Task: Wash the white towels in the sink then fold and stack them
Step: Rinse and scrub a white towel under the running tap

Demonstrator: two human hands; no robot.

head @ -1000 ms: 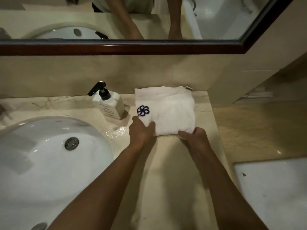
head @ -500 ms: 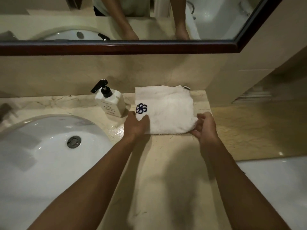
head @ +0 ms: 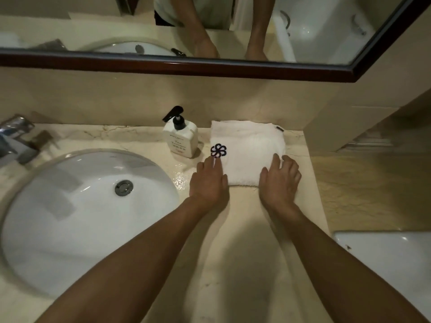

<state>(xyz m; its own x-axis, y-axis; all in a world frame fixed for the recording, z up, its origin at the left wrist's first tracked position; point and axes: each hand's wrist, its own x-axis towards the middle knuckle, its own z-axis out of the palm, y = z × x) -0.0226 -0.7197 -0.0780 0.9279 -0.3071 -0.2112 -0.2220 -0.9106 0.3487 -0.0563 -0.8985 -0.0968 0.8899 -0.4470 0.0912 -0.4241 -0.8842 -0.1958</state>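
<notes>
On the marble counter [head: 245, 229], right of the sink [head: 81, 217], beside the soap dispenser [head: 180, 138]: folded white towel [head: 247, 145], just beyond both palms. Left hand [head: 208, 180] flat, fingers straight, on near-left corner; right hand [head: 279, 178] spread, pressing near-right edge.

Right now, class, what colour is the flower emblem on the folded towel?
Dark navy, almost black, on the white towel; emblem shows clearly in the head view.

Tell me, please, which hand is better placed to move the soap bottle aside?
Left, probably. The left hand rests on the folded white towel's near-left corner, beside the white pump soap bottle; the right hand lies across the towel.
</notes>
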